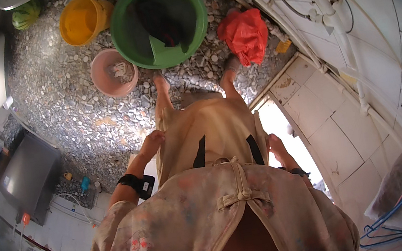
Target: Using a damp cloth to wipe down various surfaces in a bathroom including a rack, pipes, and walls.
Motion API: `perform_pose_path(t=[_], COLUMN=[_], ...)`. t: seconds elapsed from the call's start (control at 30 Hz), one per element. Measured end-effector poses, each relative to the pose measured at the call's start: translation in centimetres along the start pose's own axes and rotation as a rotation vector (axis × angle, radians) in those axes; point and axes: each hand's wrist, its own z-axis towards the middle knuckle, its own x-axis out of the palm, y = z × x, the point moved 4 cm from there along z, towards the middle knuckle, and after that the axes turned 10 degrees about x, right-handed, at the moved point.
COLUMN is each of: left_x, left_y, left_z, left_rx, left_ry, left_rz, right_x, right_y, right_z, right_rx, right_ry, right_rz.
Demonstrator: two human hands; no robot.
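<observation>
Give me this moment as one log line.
left hand: touching tan clothing | right hand: beside clothing | green tub: dark item inside | red bag: right of tub

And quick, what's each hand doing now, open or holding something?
Left hand: closed, seems to pinch the cloth over the lap.
Right hand: beside the cloth; can't tell if open or closed.

Apparently a home washing area: green basin [167,55], yellow bucket [77,23], exposed pipes [327,3], tiled wall [377,24], pebbled floor [67,94].
</observation>
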Motion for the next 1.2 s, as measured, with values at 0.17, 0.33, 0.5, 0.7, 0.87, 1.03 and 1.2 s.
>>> perform_pose_path(t=[0.17,0.33,0.5,0.7,0.87,1.03,1.2], left_x=[2.1,2.6,2.0,7.1,11.5,11.8,7.6], left_y=[-3.6,-5.7,-4.9,-7.0,-1.0,0.2,17.0], left_z=[-0.8,-5.4,-8.0,-0.8,9.3,25.8,34.3], left_rx=[0.198,-0.157,-0.037,-0.065,0.041,-0.304,0.428], left_ry=[0.330,0.853,1.213,1.401,1.308,0.649,0.319], left_rz=[0.724,0.899,0.642,0.908,0.609,0.633,1.353], right_x=[1.0,-0.1,7.7,19.1,22.3,22.2,20.5], right_y=[-0.6,-2.1,8.2,10.7,2.1,5.4,4.9], right_z=[-3.2,-5.4,-11.6,-2.9,12.3,24.9,33.5], right_rx=[0.063,-0.036,-0.076,-0.376,-0.155,-0.193,-0.209], right_ry=[-0.011,0.210,0.501,0.739,0.658,0.298,0.043], right_rz=[0.016,-0.974,-1.586,-1.834,-1.764,-1.578,-1.326])
